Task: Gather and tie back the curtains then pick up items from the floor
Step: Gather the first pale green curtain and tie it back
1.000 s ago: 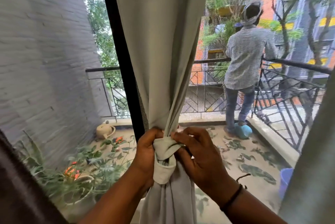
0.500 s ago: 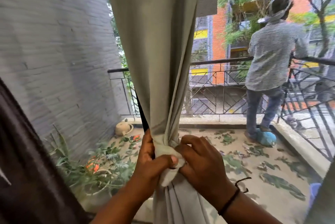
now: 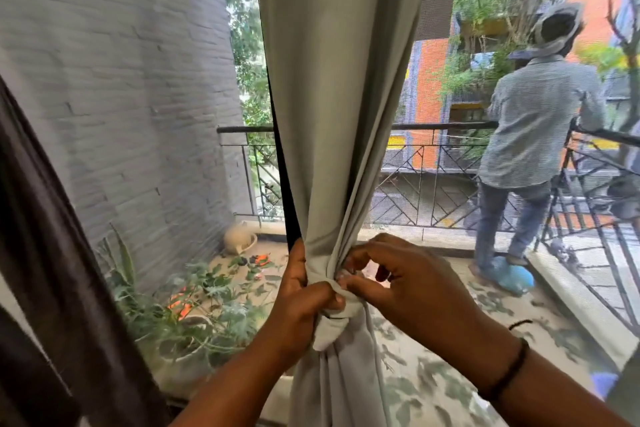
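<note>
A pale grey curtain point(image 3: 339, 87) hangs in front of a glass door and is gathered into a knot point(image 3: 334, 317) at about waist height. My left hand point(image 3: 304, 295) grips the gathered cloth at the knot from the left, thumb laid across the top fold. My right hand point(image 3: 408, 284) is at the knot's right side, its fingertips pinching the fold of cloth beside my left thumb, the other fingers curled above. Below the knot the curtain falls in loose folds.
A dark curtain point(image 3: 45, 271) hangs at the left edge. Through the glass is a balcony with a grey brick wall point(image 3: 114, 80), potted plants point(image 3: 187, 305), a toppled pale watering pot point(image 3: 239, 239) and a metal railing point(image 3: 433, 167). A person point(image 3: 533, 136) stands there, back turned.
The view has swung left, so the balcony and person sit further right. My right hand has loosened from a full grip to a fingertip pinch; my left thumb stays over the knot.
</note>
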{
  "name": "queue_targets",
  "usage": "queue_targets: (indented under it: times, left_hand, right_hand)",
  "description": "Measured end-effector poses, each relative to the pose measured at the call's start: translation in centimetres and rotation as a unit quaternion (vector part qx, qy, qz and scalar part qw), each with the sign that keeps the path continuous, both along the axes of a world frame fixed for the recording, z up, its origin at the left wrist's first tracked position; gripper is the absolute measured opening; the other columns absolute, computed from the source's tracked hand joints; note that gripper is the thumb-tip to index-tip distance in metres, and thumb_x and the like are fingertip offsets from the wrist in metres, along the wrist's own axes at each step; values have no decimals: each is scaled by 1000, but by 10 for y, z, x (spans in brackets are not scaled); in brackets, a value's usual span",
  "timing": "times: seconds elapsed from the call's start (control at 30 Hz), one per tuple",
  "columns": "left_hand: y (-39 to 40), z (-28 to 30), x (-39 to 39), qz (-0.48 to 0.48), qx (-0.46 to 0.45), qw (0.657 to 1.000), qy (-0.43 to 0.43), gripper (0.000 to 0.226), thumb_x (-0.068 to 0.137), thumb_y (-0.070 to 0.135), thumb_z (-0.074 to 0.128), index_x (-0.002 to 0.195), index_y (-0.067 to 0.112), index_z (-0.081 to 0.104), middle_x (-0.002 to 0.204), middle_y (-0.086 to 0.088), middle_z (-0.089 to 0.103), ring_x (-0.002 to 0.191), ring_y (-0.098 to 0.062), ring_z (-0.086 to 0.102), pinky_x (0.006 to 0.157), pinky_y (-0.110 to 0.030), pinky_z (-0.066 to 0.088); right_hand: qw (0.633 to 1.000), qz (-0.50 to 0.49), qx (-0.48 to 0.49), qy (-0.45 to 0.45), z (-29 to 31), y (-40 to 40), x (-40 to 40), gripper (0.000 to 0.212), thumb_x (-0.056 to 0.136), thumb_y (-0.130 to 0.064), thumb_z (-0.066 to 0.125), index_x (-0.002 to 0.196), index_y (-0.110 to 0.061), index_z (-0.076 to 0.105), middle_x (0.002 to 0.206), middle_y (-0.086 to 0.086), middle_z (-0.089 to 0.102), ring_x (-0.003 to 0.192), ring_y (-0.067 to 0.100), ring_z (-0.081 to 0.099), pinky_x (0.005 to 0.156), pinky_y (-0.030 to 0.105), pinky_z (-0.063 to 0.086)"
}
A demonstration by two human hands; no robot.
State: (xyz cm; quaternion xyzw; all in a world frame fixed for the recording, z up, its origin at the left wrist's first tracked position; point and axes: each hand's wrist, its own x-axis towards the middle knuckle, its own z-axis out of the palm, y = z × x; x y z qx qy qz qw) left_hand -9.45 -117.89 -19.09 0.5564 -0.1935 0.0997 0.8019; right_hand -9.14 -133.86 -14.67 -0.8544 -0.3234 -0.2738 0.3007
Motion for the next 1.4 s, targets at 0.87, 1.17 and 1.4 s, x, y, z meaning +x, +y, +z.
queue_targets:
  times: [0.87, 1.17, 1.4]
  left_hand:
    - [33, 16, 36, -75, 94, 992, 32, 39, 56, 26, 75, 95, 29, 76, 97, -1, 75, 90, -17, 71, 71, -22, 54]
    - [19, 6, 26, -79, 47, 995, 43, 87, 56, 33, 83, 129, 0, 49, 98, -9, 73, 87, -22, 70, 69, -25, 55]
    - [-10, 2, 17, -35, 11, 999, 15, 65, 51, 45, 89, 108, 29, 63, 107, -1, 72, 97, -19, 69, 73, -24, 55]
  right_hand:
    - [960, -187, -41, -205, 45, 2, -13, 19, 72, -10, 53, 85, -24, 52, 58, -25, 33, 65, 17, 34, 57, 25, 23]
    - [855, -7, 375, 359, 10, -7, 15, 44, 71, -61, 64, 96, -24, 60, 78, -3, 67, 58, 8, 55, 56, 28, 48]
    - [811, 85, 415, 404, -19, 11, 7, 53, 75, -57, 58, 107, -16, 69, 102, 5, 74, 92, 22, 70, 75, 33, 55]
